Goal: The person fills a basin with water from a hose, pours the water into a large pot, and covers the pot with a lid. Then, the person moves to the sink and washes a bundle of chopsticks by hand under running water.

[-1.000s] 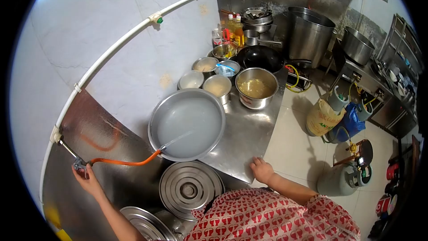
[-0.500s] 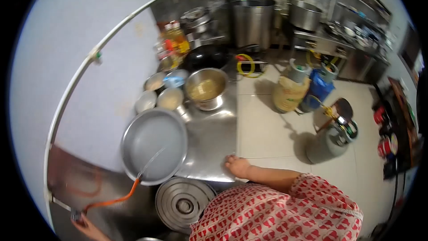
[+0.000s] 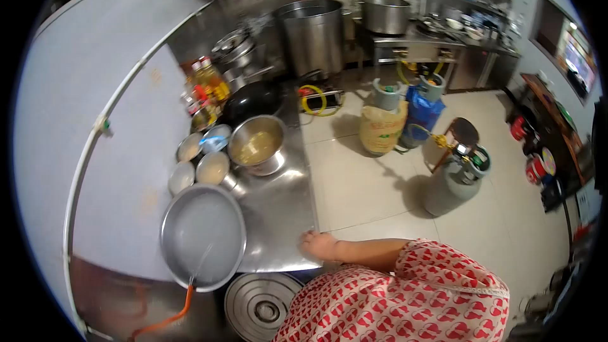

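Water runs from an orange hose (image 3: 183, 312) into a wide grey metal basin (image 3: 202, 231). The basin holds pale, cloudy-looking water, and the hose end lies at its near rim. My left hand is out of view, below the bottom left where the hose leaves the picture. On the corner of the steel counter (image 3: 278, 215) rests my right hand (image 3: 318, 245), its fingers slightly bent over the metal and holding nothing. A round ringed metal lid (image 3: 264, 309) lies close to my body, below the counter corner.
Behind the basin stand a steel pot (image 3: 258, 145) with yellowish liquid, several small bowls, a black wok (image 3: 253, 102) and oil bottles (image 3: 211, 81). Gas cylinders (image 3: 453, 183) and a stool (image 3: 462, 132) stand on the tiled floor to the right. Large stockpots (image 3: 310, 35) stand at the back.
The camera view has swung to the right and up, and my left hand has dropped out of the picture. Water still runs into the basin; my right hand stays at the counter corner.
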{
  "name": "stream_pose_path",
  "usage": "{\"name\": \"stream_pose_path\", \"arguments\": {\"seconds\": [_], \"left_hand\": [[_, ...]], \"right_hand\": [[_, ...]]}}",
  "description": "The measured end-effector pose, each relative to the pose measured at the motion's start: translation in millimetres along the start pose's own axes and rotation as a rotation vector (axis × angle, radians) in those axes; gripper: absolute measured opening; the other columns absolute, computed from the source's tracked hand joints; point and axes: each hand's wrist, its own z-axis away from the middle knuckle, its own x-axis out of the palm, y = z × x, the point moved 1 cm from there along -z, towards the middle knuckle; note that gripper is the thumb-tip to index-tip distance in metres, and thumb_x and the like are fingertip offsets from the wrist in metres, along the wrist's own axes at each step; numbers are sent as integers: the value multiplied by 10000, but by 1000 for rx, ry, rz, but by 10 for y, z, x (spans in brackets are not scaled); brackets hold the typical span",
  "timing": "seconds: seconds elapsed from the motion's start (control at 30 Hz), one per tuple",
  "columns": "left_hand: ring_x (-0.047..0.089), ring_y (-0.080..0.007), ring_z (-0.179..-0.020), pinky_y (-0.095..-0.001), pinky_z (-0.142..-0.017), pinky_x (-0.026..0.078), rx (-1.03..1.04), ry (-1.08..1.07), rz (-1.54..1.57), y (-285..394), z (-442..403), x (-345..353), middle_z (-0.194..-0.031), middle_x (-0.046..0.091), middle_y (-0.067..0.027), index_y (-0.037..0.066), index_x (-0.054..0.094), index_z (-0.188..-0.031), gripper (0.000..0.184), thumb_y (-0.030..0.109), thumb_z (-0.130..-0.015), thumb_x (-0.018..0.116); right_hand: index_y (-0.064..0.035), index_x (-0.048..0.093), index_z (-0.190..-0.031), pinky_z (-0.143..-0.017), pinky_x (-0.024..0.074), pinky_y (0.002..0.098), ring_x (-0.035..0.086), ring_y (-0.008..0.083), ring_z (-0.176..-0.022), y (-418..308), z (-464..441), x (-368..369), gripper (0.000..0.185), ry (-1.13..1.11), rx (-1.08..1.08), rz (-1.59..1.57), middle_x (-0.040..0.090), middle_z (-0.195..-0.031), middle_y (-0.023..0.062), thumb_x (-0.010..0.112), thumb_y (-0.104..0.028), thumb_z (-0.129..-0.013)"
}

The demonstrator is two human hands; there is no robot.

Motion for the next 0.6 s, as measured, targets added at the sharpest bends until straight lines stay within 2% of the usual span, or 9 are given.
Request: {"name": "stream_pose_path", "arguments": {"seconds": [0.07,0.13,0.2,0.27,0.47,0.6], "left_hand": [[579,-250,-723,-339,-655,493,-35,118,48,-724,557,485,-909,596,-131,0,539,-1038,487,344,-750,728],[503,-238,-1090,-331,-929,404,-614,-54,410,-1271,1082,892,-1262,471,-157,21,384,-1319,548,168,-847,621],[473,-261,-1132,-346,-953,385,-703,-58,476,-1205,1064,861,-1308,426,-162,45,382,-1329,574,167,-830,638],[490,-247,-1083,-352,-946,397,-711,-28,409,-1185,1062,873,-1225,477,-165,79,381,-1336,580,75,-815,635],[501,-209,-1007,-325,-905,410,-805,-3,454,-1118,1040,873,-1122,501,-126,98,395,-1333,607,147,-797,678],[505,-195,-966,-314,-884,422,-789,8,424,-1109,1058,887,-1071,511,-113,100,413,-1321,595,159,-795,685]], "right_hand": [[-37,546,-1076,-887,455,403,438,316,-1167,-80,32,-247,296,-153,64,27,439,-1263,183,515,-127,-796],[-39,541,-1087,-914,439,400,412,315,-1202,-93,17,-294,300,-175,79,26,422,-1292,184,509,-114,-798],[-34,535,-1095,-935,424,399,389,316,-1227,-63,25,-201,300,-79,45,35,403,-1316,190,488,-107,-808],[-46,529,-1113,-946,419,397,386,322,-1234,-83,27,-253,302,-106,38,49,391,-1331,187,449,-126,-833],[-43,534,-1111,-942,419,385,387,330,-1225,-98,24,-323,304,-124,25,83,391,-1324,193,432,-136,-840],[-61,538,-1106,-934,429,397,384,316,-1237,-124,25,-371,293,-125,49,67,380,-1344,170,431,-146,-847]]}}
